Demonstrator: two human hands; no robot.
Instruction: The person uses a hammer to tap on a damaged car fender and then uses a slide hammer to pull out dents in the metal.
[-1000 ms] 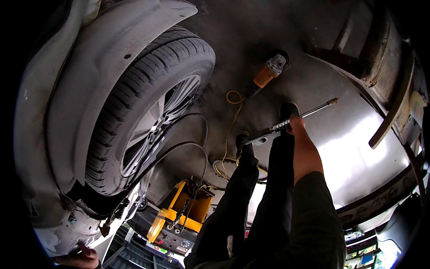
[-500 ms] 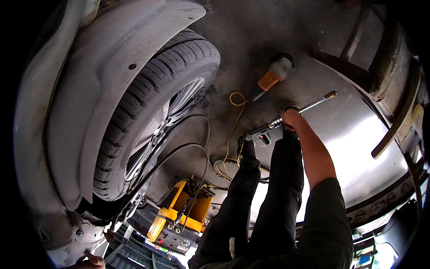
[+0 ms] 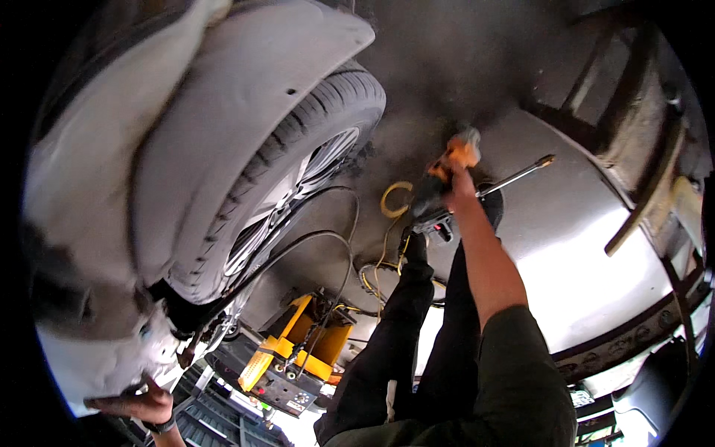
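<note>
My right hand [image 3: 459,185] is closed around the body of an orange and dark angle grinder [image 3: 456,155], held low over the floor ahead of my feet. Right beside that hand lies a black spray gun [image 3: 433,223] with a long metal lance [image 3: 514,177] and a brass-coloured tip, partly hidden by my forearm. At the lower left, my left hand [image 3: 141,406] rests with fingers stretched out on the pale, scuffed car body panel [image 3: 104,365].
The car wheel [image 3: 298,171] stands at left under a grey fender [image 3: 246,74]. Dark cables [image 3: 328,237] loop from the car near a yellow and black machine [image 3: 328,366]. A yellow cord [image 3: 395,200] lies on the floor. A wooden frame [image 3: 633,141] is at right.
My right hand has moved from the spray gun's lance to the grinder and taken hold of it. My left hand shows more fully on the panel. The view has shifted slightly.
</note>
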